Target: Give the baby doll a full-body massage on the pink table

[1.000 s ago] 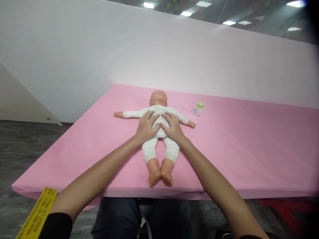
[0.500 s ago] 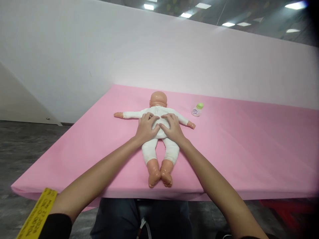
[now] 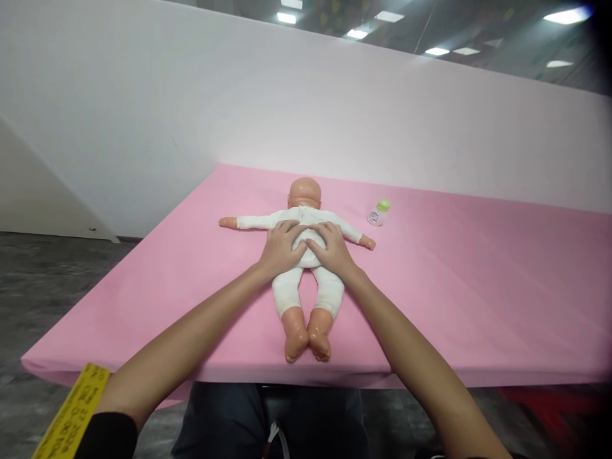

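Observation:
A baby doll (image 3: 310,258) with a white cloth body lies face down, its head away from me and its arms stretched out to both sides. My left hand (image 3: 282,247) rests on the left side of its back, fingers spread over the cloth. On the right side of the back lies my right hand (image 3: 333,247), also open, with its fingers reaching towards the middle. The two thumbs nearly meet at the doll's lower back. Both palms hide the flanks of the doll's body. Its bare feet point towards me.
The doll lies on a pink cloth (image 3: 454,287) covering the table. Right of the doll's head is a small clear bottle (image 3: 378,214) with a green cap. A white wall panel (image 3: 335,108) stands behind the table. The table's front edge is close to my lap.
My fingers have flattened and straightened a little on the doll's back, with the fingertips closer to the middle. The doll and the bottle stay in place.

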The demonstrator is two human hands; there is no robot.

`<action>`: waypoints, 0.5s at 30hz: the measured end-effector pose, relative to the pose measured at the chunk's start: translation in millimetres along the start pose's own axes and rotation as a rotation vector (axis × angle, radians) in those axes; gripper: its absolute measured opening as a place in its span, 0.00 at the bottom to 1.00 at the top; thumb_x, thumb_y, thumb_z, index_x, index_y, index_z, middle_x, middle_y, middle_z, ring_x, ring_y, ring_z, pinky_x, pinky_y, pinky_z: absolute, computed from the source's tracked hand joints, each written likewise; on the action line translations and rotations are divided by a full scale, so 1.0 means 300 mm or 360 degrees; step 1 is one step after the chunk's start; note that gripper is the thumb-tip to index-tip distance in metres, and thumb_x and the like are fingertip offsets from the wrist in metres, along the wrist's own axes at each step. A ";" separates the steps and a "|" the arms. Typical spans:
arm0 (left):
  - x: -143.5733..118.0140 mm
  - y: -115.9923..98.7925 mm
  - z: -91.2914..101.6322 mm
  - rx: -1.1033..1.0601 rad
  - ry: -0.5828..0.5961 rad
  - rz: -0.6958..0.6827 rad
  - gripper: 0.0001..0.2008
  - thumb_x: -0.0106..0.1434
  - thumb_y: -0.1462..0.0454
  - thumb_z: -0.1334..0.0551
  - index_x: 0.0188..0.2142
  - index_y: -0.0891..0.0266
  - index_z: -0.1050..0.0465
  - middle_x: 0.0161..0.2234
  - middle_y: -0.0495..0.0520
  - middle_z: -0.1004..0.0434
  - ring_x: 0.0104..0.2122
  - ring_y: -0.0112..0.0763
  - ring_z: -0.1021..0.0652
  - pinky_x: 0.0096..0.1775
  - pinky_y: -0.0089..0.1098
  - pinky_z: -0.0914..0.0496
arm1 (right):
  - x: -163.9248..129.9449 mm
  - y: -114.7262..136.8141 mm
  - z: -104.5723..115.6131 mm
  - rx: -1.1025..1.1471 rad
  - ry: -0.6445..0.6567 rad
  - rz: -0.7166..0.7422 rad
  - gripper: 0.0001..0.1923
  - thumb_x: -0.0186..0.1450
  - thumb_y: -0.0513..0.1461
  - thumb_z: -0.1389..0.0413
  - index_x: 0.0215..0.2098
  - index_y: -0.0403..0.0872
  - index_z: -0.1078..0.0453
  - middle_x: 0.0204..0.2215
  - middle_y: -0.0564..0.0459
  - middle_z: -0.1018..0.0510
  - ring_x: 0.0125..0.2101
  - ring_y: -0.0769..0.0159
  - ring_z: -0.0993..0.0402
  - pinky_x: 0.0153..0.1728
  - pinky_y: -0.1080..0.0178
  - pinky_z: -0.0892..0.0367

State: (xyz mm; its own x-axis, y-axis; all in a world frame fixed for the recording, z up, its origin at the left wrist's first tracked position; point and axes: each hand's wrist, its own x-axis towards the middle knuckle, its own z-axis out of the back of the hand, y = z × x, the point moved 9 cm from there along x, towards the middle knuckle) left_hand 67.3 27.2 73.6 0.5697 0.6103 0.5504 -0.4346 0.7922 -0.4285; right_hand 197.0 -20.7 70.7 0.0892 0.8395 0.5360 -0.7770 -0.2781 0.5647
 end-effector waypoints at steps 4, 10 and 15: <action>0.000 -0.007 0.009 0.0000 -0.0010 -0.0007 0.18 0.67 0.61 0.41 0.56 0.52 0.25 0.50 0.56 0.27 0.53 0.46 0.29 0.57 0.50 0.35 | -0.004 -0.002 0.006 0.0006 -0.0024 -0.0028 0.14 0.66 0.45 0.42 0.50 0.53 0.27 0.46 0.47 0.28 0.53 0.49 0.33 0.57 0.43 0.34; 0.000 -0.004 0.009 0.0006 -0.0038 0.0011 0.16 0.66 0.61 0.41 0.53 0.54 0.24 0.45 0.55 0.29 0.49 0.45 0.29 0.54 0.49 0.34 | -0.006 0.000 0.018 -0.0019 -0.0102 -0.0046 0.10 0.65 0.44 0.41 0.43 0.52 0.30 0.42 0.48 0.28 0.47 0.50 0.32 0.54 0.46 0.32; -0.006 -0.006 0.017 0.0017 -0.0115 0.0012 0.19 0.66 0.62 0.41 0.56 0.54 0.26 0.53 0.58 0.30 0.55 0.45 0.31 0.58 0.49 0.36 | -0.005 0.006 0.013 -0.0008 -0.0121 0.0018 0.21 0.66 0.44 0.42 0.57 0.53 0.33 0.54 0.46 0.28 0.58 0.48 0.36 0.62 0.43 0.38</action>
State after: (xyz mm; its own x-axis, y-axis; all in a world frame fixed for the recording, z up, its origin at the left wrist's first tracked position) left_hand 63.6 24.6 77.1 0.5145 0.6148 0.5978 -0.4464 0.7872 -0.4255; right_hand 197.8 -24.3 73.2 0.1271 0.7984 0.5886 -0.7814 -0.2849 0.5552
